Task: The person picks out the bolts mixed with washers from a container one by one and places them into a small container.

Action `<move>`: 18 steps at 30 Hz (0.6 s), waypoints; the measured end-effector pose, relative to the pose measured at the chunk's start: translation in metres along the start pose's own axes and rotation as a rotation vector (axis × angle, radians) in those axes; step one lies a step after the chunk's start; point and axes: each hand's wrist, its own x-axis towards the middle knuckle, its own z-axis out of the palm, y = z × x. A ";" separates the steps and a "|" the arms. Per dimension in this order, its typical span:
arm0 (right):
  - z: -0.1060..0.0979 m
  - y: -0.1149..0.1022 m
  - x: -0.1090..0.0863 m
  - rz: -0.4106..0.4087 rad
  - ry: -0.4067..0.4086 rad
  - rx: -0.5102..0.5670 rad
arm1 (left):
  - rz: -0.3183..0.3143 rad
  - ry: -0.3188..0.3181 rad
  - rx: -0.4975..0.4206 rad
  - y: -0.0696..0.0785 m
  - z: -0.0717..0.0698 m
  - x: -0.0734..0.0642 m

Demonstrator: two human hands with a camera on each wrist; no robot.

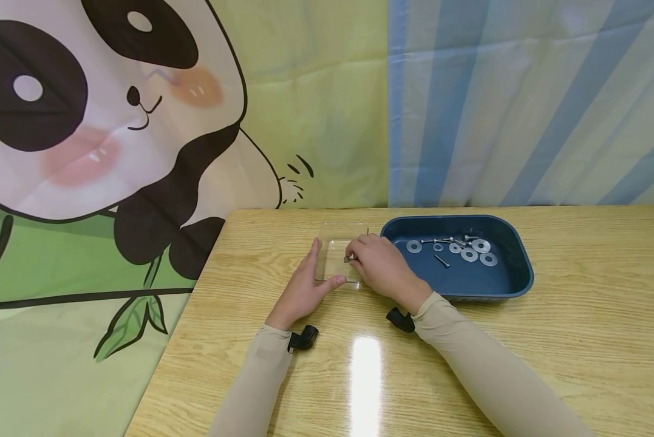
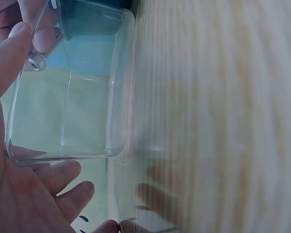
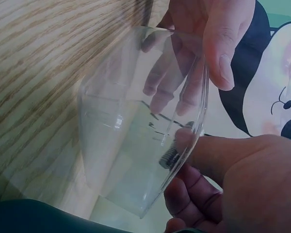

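A clear plastic box (image 1: 333, 260) stands on the table, left of the blue tray. My left hand (image 1: 303, 284) rests against its near left corner, the straight thumb along the near wall and the extended fingers by the left wall. My right hand (image 1: 384, 264) is over the box's right part and pinches a metal bolt (image 2: 38, 61) between thumb and fingers. The left wrist view shows the bolt's recessed round head. Its threaded shank (image 3: 169, 159) shows through the clear wall in the right wrist view. The right fingertips are at the box's open rim.
Directly right of the box is the dark blue tray (image 1: 469, 282), holding several flat washers (image 1: 488, 260) and several loose bolts (image 1: 442, 261). Behind the wooden table (image 1: 594, 315) hangs a curtain (image 1: 316, 91) with a panda print and blue stripes.
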 end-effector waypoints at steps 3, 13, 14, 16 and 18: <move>0.000 0.000 0.000 -0.003 -0.016 -0.019 | -0.001 -0.002 -0.003 0.000 0.000 0.000; 0.004 0.000 0.001 -0.024 -0.001 -0.083 | 0.012 0.004 -0.010 -0.002 0.001 0.001; 0.005 0.000 0.001 -0.024 0.000 -0.089 | 0.014 0.005 -0.012 -0.002 0.001 0.001; 0.006 0.000 0.001 -0.025 0.002 -0.095 | 0.015 0.004 -0.012 -0.002 0.001 0.001; 0.007 0.000 0.001 -0.025 0.004 -0.090 | 0.015 0.004 -0.011 -0.002 0.001 0.001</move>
